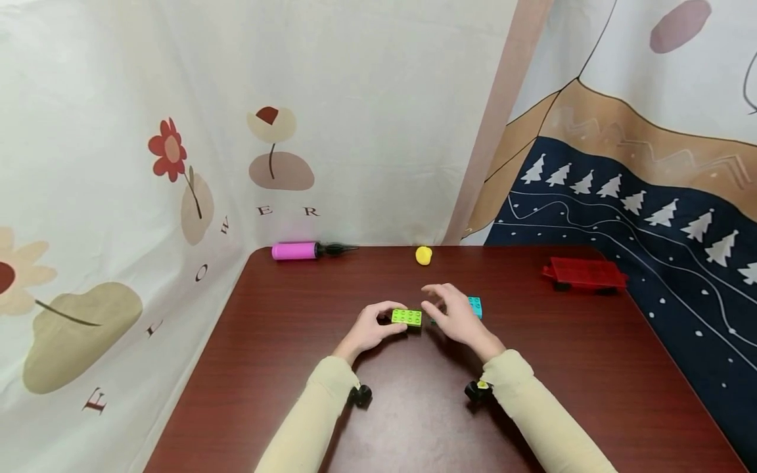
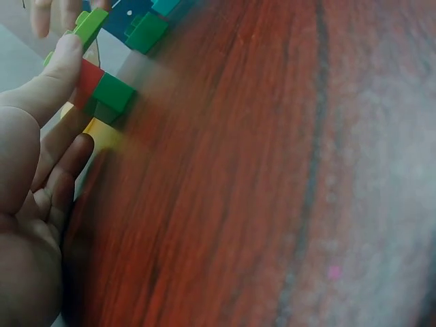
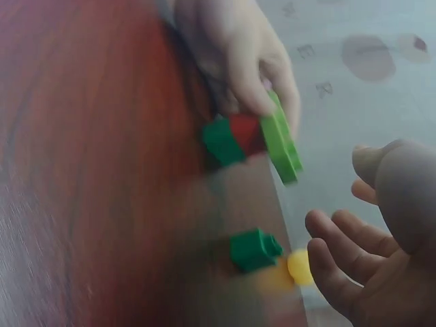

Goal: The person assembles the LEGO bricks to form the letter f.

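A lime-green building brick (image 1: 406,317) tops a small stack, and my left hand (image 1: 370,328) pinches it between thumb and fingers. Under it are a red brick (image 2: 88,76) and a dark green brick (image 2: 114,93). Just to the right, my right hand (image 1: 460,320) has its fingers spread and holds nothing. A light blue brick (image 1: 476,306) is partly hidden behind that hand. In the right wrist view, a separate dark green brick (image 3: 251,250) with a stud sits on the table beyond the right fingers.
A yellow object (image 1: 423,255) lies near the table's back edge. At the back left is a pink pump (image 1: 295,251) with a black end. A red toy wagon (image 1: 582,272) stands at the back right. Printed cloth (image 1: 378,118) hangs behind the brown table (image 1: 402,420).
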A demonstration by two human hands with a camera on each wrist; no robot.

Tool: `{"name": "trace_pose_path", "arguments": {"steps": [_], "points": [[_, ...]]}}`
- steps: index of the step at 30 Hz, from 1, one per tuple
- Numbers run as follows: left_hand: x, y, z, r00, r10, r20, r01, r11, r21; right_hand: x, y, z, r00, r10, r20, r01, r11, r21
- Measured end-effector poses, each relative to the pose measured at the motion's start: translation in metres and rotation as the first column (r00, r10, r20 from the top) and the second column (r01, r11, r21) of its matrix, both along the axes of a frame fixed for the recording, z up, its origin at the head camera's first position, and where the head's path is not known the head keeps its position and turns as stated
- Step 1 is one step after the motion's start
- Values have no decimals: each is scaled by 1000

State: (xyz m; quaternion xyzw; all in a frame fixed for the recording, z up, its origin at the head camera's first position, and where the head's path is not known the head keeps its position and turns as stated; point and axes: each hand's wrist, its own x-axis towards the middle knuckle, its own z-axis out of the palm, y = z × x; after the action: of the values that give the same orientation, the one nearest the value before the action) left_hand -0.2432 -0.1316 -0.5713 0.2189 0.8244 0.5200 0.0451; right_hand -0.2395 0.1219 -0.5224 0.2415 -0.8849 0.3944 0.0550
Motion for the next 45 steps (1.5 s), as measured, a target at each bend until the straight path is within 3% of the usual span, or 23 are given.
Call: {"name": "trace_pose_path", "arguments": {"steps": [6, 15, 19, 25, 35, 45], "points": [[-1, 0, 0, 1000, 11, 28, -11, 1000, -4, -2, 21, -5, 993, -94, 67, 97, 995, -30], [0, 0, 1, 998, 26, 60, -26, 1000, -1, 4, 19, -23, 988, -65, 140, 57, 997, 60], [2, 1, 2, 997, 20, 74, -20, 1000, 0, 6, 14, -30, 982, -100, 160, 85, 992, 98], [4, 1, 4, 996, 16, 83, -16, 1000, 2, 5, 12, -38, 975, -133, 180, 120, 990, 80], [2, 0, 5, 997, 15, 75, -16, 1000, 5, 2, 13, -41, 983, -108, 151, 91, 989, 112], [0, 1, 5, 997, 18, 74, -19, 1000, 6, -3, 16, -38, 973, -131, 191, 130, 991, 20]]}}
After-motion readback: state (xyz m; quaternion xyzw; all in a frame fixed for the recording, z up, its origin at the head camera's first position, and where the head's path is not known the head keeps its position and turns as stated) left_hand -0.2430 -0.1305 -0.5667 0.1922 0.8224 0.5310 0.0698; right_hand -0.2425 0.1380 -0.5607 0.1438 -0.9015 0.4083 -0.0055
